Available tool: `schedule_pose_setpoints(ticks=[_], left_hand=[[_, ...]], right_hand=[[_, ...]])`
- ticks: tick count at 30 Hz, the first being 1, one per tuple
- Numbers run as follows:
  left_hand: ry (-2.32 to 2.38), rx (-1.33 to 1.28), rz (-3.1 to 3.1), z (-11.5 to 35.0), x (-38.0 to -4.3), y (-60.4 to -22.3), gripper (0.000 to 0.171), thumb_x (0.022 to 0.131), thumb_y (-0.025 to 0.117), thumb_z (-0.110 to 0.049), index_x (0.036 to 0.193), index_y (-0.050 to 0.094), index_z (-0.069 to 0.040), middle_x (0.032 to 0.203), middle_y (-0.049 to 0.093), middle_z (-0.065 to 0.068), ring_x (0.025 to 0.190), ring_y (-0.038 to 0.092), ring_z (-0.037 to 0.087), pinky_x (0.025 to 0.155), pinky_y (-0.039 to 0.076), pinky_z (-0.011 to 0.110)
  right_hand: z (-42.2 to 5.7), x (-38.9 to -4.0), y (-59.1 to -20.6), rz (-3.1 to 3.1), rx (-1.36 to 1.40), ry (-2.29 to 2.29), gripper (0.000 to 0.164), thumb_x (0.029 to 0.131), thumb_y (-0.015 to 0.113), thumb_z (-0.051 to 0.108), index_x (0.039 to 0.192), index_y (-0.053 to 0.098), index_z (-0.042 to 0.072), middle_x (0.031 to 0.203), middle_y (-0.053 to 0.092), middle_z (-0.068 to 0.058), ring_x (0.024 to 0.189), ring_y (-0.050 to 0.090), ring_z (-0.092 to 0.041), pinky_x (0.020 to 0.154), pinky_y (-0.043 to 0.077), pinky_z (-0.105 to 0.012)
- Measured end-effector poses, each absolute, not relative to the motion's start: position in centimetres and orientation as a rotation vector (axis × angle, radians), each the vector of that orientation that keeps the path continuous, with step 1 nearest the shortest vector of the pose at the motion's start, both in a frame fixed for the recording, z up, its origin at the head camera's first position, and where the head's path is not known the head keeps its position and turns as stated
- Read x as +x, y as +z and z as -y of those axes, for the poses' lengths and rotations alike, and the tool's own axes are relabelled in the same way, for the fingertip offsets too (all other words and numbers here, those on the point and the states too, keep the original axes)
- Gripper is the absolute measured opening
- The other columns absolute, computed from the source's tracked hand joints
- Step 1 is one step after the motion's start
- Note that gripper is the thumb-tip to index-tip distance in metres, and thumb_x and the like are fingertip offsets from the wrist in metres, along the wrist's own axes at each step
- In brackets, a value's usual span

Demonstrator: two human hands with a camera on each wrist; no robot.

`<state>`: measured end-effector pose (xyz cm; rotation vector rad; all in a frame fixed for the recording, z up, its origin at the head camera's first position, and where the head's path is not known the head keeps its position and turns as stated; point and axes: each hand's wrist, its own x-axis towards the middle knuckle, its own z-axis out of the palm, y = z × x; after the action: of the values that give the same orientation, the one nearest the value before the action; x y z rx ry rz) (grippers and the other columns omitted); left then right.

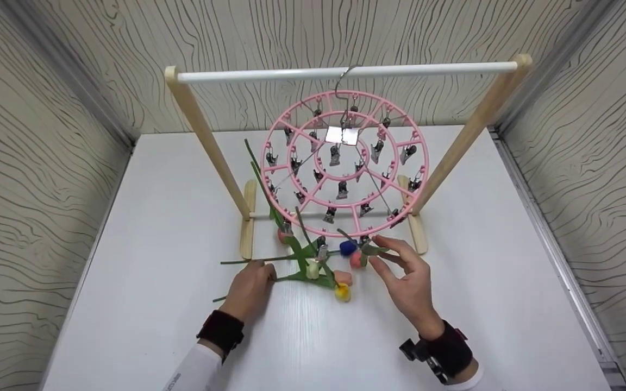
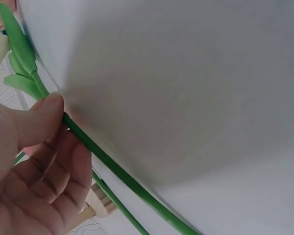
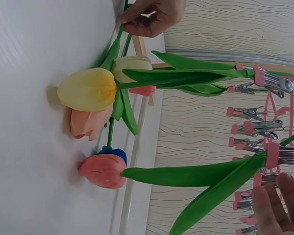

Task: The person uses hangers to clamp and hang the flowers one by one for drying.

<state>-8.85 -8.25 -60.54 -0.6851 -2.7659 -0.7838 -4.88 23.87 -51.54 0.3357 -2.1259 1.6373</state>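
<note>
My left hand pinches a green artificial tulip stem between thumb and fingers, low over the table. That stem runs toward a peach tulip. A blue tulip lies behind, its stem passing by the left hand. My right hand is raised with fingers extended beside a metal clip. From this clip a coral-pink tulip hangs head down, its two long leaves below the clip. A yellow tulip hangs from another clip. A white tulip sits between them and the left hand.
The round pink hanger with several clips hangs by its hook from a white rail. Wooden posts and feet hold the rail. Patterned panels enclose the white table.
</note>
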Motion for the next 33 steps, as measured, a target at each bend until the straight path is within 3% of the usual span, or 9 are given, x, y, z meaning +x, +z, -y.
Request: schedule_pose_setpoints(ticks=[7,12,22,33], left_hand=[[-0.671,-0.676,2.87,8.5,-8.1,-60.3,0.013,0.089,0.071,0.004,0.085,0.073,-0.008,0.076,0.063,0.004,0.073,0.061,0.021,0.063,0.052,0.029],[-0.618,-0.652,2.974,8.8,-7.7,-59.4,0.014,0.087,0.074,0.006,0.085,0.077,-0.007,0.079,0.067,0.006,0.075,0.064,0.022,0.065,0.056,0.031],[-0.553,-0.633,2.94,10.0,-7.1,-57.6,0.014,0.083,0.081,0.006,0.084,0.076,-0.008,0.077,0.065,0.005,0.073,0.061,0.02,0.059,0.051,0.026],[-0.326,-0.563,2.842,11.4,-7.0,-54.9,0.01,0.084,0.08,0.001,0.084,0.073,-0.005,0.08,0.067,0.009,0.075,0.062,0.023,0.06,0.053,0.033]], right_hand=[[-24.0,-4.4,-51.8,2.14,0.276,1.592,0.035,0.09,0.077,-0.009,0.123,0.072,0.001,0.118,0.073,-0.025,0.113,0.072,-0.012,0.091,0.062,-0.019],[-24.0,-4.1,-51.9,2.138,0.279,1.585,0.035,0.089,0.076,-0.01,0.123,0.072,0.0,0.117,0.074,-0.021,0.111,0.071,-0.01,0.091,0.06,-0.016],[-24.1,-3.7,-52.4,2.104,0.285,1.61,0.034,0.089,0.075,-0.013,0.122,0.073,-0.003,0.113,0.074,-0.022,0.109,0.07,-0.007,0.089,0.06,-0.016],[-23.7,-3.2,-53.0,2.129,0.319,1.559,0.033,0.088,0.076,-0.011,0.117,0.076,0.003,0.101,0.074,-0.016,0.097,0.07,-0.008,0.084,0.059,-0.015]])
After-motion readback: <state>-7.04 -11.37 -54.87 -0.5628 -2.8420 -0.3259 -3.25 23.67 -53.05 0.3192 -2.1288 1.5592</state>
